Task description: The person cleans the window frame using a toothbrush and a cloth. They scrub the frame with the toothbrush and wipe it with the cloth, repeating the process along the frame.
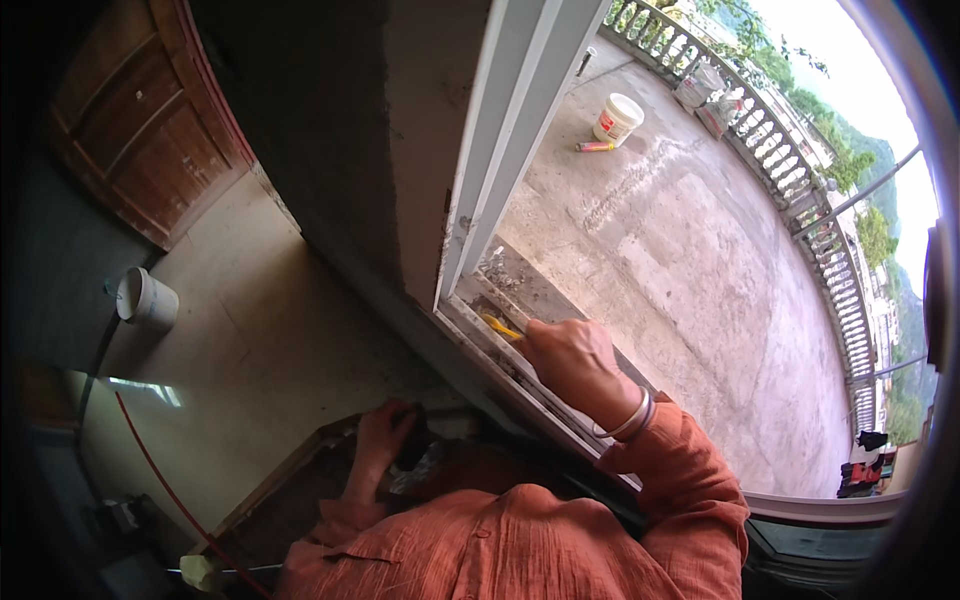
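My right hand [575,362] is closed in a fist over the window sill track, wrist bent, with a bangle at the cuff. A small yellow tool [501,327] sticks out from its fingers toward the corner of the window frame [462,290]; its working end is too small to make out. Dirt and crumbs lie in the sill track [520,372]. Lower and to the left, in shadow, my left hand [383,436] has its fingers curled at a dark object [412,447] whose kind I cannot tell.
Outside, a white bucket [618,118] and an orange-yellow tube [595,147] stand on the concrete terrace, with bags [698,85] by the balustrade [790,165]. Indoors are a white bucket [148,297], a wooden door [140,110] and a red hose [160,470].
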Tool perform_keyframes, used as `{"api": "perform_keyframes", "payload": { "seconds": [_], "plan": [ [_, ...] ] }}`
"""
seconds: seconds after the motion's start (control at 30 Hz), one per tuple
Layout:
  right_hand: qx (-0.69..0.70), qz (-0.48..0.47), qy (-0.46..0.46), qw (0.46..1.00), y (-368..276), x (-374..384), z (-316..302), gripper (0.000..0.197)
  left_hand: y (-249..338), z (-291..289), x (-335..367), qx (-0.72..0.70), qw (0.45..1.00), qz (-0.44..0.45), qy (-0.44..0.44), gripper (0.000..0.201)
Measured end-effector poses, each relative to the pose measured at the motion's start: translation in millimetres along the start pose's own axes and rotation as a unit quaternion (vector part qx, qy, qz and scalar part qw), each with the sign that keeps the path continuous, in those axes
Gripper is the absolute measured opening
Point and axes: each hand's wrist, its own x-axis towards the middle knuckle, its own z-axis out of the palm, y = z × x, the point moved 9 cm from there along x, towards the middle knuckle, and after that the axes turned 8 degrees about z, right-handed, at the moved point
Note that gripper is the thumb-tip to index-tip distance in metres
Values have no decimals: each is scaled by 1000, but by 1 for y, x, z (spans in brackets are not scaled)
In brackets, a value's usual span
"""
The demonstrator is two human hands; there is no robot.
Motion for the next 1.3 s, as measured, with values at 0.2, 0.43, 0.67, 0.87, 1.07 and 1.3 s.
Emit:
{"api": "perform_keyframes", "payload": {
  "seconds": [0.2, 0.43, 0.67, 0.87, 1.07, 1.3],
  "plan": [
    [101, 7, 5, 995, 26, -3, 2, 29, -10, 2, -2, 10, 1000, 13, -6, 21],
    [21, -35, 125, 991, -5, -6, -11, 10, -12, -3, 0, 0, 1000, 10, 4, 21],
    [91, -12, 39, 995, -18, 22, 2, 17, -10, -6, -3, 21, 1000, 19, -14, 20],
    [3, 15, 26, 1000, -12, 10, 4, 11, -8, -5, -7, 2, 1000, 11, -12, 20],
    [-18, -25, 147, 989, -14, -2, -5, 5, -4, -7, -8, -21, 1000, 8, 1, 18],
    [-67, -7, 204, 977, -17, -5, -5, 6, -9, -11, -11, -20, 999, 36, 13, 17]
  ]
}}
